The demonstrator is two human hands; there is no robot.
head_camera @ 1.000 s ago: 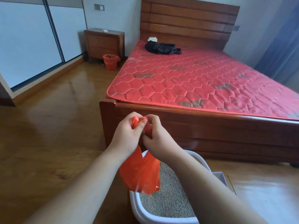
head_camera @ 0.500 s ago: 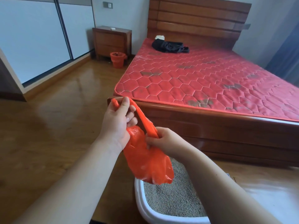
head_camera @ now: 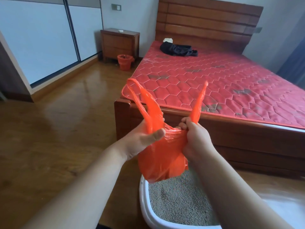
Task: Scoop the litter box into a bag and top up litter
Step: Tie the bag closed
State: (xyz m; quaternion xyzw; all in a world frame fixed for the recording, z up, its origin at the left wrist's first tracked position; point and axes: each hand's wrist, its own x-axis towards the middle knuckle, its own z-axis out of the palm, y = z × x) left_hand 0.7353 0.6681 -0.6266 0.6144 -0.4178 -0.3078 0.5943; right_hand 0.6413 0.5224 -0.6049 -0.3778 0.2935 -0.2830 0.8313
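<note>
Grasping orange bag (head_camera: 162, 160) | left grip (head_camera: 142, 141) + right grip (head_camera: 196, 139) | bag hangs between, below them

The glossy wooden floor (head_camera: 49, 138) reflects light. A wooden bed frame (head_camera: 247, 139) with slatted headboard (head_camera: 206, 19) carries a red quilted mattress (head_camera: 214, 83); a dark garment (head_camera: 178, 50) lies near the headboard. A nightstand (head_camera: 119, 43), an orange bin (head_camera: 124, 62) just beside it, and white sliding doors (head_camera: 41, 38) occupy the left side.

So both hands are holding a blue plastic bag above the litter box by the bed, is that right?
Not quite. The bag is orange, not blue. The head view shows the left hand and the right hand both holding it above the litter box by the bed.
</note>
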